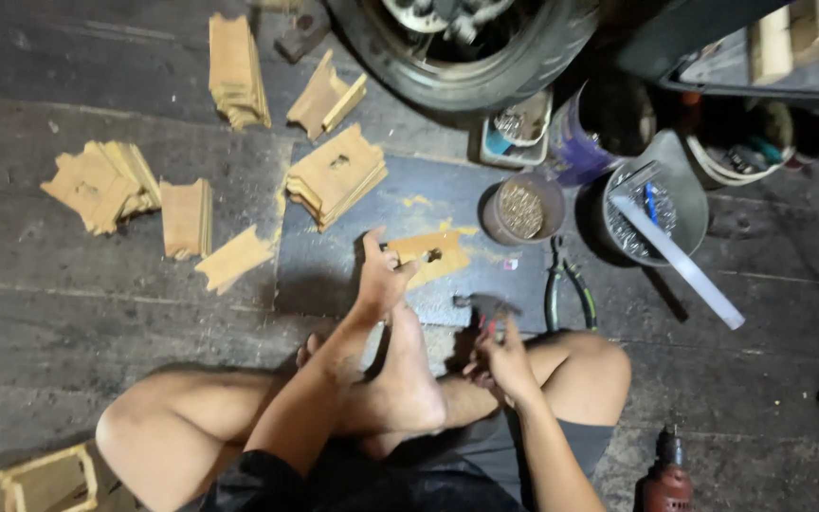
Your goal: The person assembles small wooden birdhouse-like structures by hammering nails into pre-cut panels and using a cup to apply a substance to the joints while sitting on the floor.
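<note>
I sit cross-legged on a dark wooden floor. My left hand (381, 275) reaches forward and pinches the near end of a small flat wooden piece (433, 253) with a hole in it, lying on a dark mat (334, 275). My right hand (500, 358) is closed around the handle of a hammer (485, 308), whose metal head sits just above my fingers, to the right of the wooden piece. My bare foot lies between the two hands.
Stacks of cut wooden pieces (334, 175) lie to the left and ahead. A tub of nails (521, 209), a larger bucket (656, 204) with a white stick, pliers (566, 289), a tyre (466, 47) and a drill (667, 474) surround me.
</note>
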